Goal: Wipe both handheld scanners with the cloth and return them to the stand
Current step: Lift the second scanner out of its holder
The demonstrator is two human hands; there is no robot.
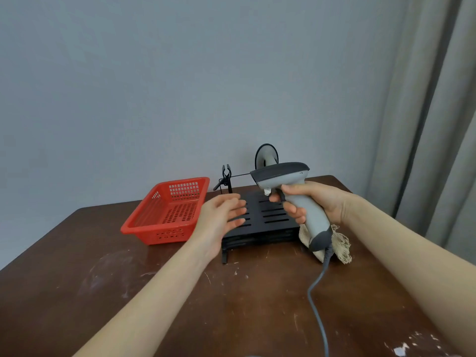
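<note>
Scanner held over the stand, other hand free.
The right hand (314, 202) grips the grey scanner (291, 180) by its handle above the black stand (255, 215). The left hand (221, 215) hovers with fingers spread at the stand's 9 o'clock edge. On the table (128, 292), a red basket (164, 237) sits further toward 9 and the cloth (341, 244) lies at 4.

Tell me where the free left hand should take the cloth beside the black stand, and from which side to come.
Probably pinch the cloth at its frayed edge on the right, coming down from above. It lies crumpled on the table, and the scanner gripped by the right hand and its cable cover its left part. The left hand is open and empty.
</note>
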